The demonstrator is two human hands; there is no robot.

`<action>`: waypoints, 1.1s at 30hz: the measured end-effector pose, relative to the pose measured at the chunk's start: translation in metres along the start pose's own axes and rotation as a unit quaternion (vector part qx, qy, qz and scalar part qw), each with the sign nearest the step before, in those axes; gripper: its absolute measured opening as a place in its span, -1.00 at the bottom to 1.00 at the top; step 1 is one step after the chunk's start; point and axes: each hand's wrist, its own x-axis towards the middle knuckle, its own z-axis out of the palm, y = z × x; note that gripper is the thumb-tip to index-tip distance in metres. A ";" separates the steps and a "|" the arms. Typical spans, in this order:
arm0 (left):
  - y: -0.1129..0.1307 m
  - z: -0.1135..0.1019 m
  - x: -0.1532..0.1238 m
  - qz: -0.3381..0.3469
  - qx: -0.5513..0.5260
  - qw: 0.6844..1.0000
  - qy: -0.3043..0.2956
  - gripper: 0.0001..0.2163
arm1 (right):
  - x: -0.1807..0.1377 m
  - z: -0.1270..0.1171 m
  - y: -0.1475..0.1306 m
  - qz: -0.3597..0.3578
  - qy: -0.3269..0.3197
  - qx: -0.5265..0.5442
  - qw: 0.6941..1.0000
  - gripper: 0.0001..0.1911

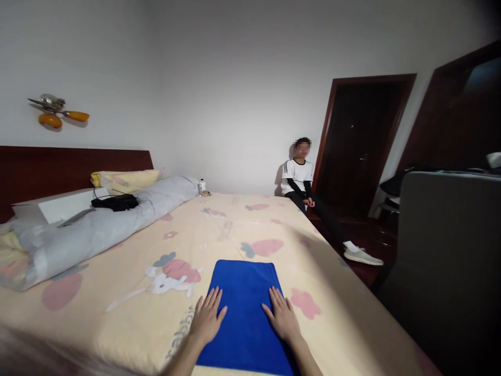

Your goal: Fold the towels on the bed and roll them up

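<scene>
A flat blue rectangular piece (245, 313), which looks like cloth or a soft mat, lies on the bed (148, 324) in front of me. My left hand (207, 316) rests palm down across its left edge, fingers stretched forward. Across the right edge lies my right hand (282, 316), also palm down with its fingers extended and the thumb pointing inward. Neither hand grips anything. The blue surface between them appears smooth, and its far corners look rounded.
Along the headboard side lies a rolled grey-white quilt (113, 224) with a black item (115, 202) and a white box (72, 203) by it. A small bottle (202, 187) stands at the far edge. A person (299, 177) sits at the far right corner. A dark panel (450, 250) rises at right.
</scene>
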 end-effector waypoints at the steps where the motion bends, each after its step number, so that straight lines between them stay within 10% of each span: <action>1: -0.005 -0.002 -0.002 0.004 -0.001 1.000 -0.002 -0.43 | -0.001 -0.001 0.007 0.007 -0.004 -0.004 1.000 -0.20; 16: 0.042 0.009 0.106 0.088 -0.001 0.996 0.002 -0.40 | 0.078 0.007 -0.066 -0.171 -0.046 0.041 0.983 -0.42; 27: -0.010 0.000 0.128 -0.047 0.015 0.999 -0.013 -0.45 | 0.106 -0.005 0.018 0.055 -0.038 -0.038 0.997 -0.30; 33: -0.001 -0.011 0.128 -0.069 0.028 0.997 -0.007 -0.44 | 0.101 -0.017 0.011 0.089 -0.006 -0.076 0.993 -0.23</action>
